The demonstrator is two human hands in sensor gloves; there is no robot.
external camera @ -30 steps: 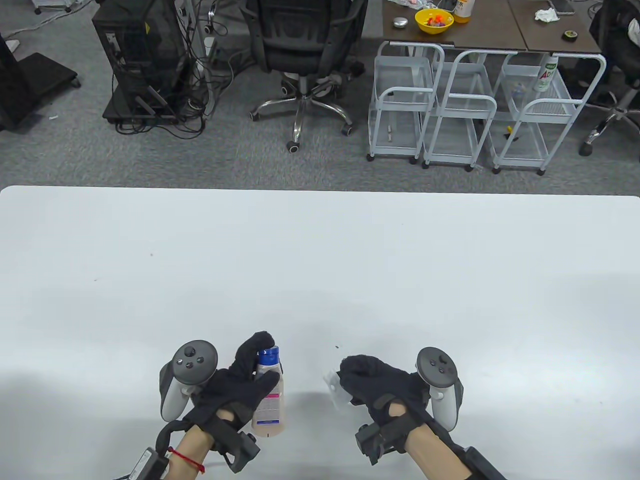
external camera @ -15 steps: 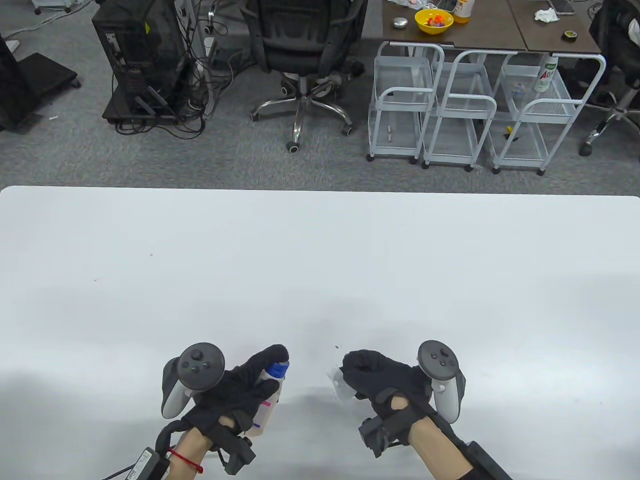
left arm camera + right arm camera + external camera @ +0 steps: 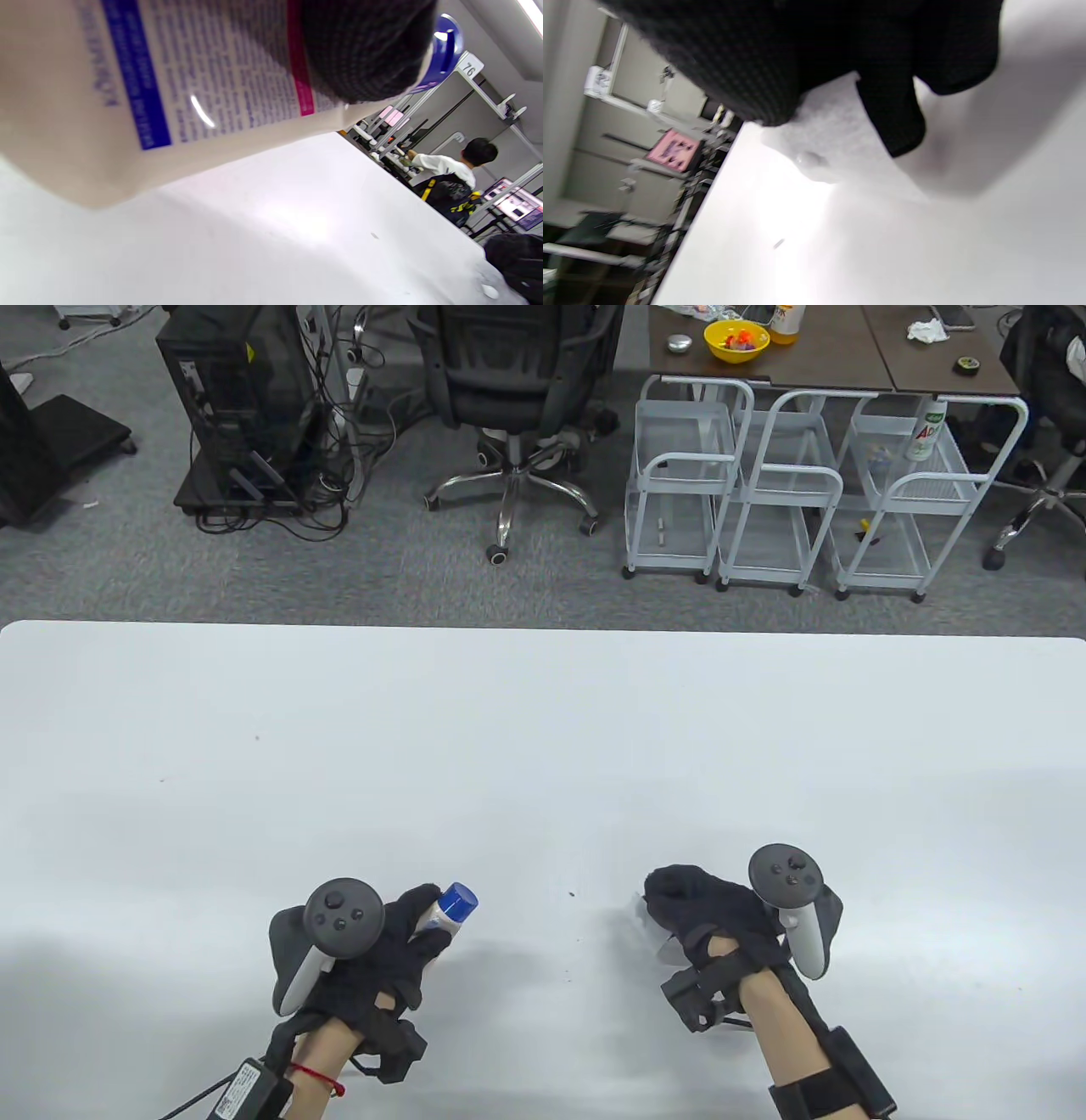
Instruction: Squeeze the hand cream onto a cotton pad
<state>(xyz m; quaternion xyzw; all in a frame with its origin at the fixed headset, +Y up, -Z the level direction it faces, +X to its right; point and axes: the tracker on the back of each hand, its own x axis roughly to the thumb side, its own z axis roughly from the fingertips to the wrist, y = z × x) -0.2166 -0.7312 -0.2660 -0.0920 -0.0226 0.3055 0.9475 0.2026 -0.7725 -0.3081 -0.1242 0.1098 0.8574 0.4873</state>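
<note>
Lower left of the frame, our left hand [image 3: 377, 950] grips the beige, blue-capped cream tube [image 3: 448, 908]; lower right, our right hand [image 3: 708, 912] pinches the white cotton pad [image 3: 835, 140].

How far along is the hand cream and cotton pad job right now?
Both items are picked up: the left hand holds the cream tube, its blue cap seemingly still on, and the right hand holds the cotton pad. The hands are apart over the table. A small blob on the pad might be cream; otherwise uncapping and squeezing remain.
</note>
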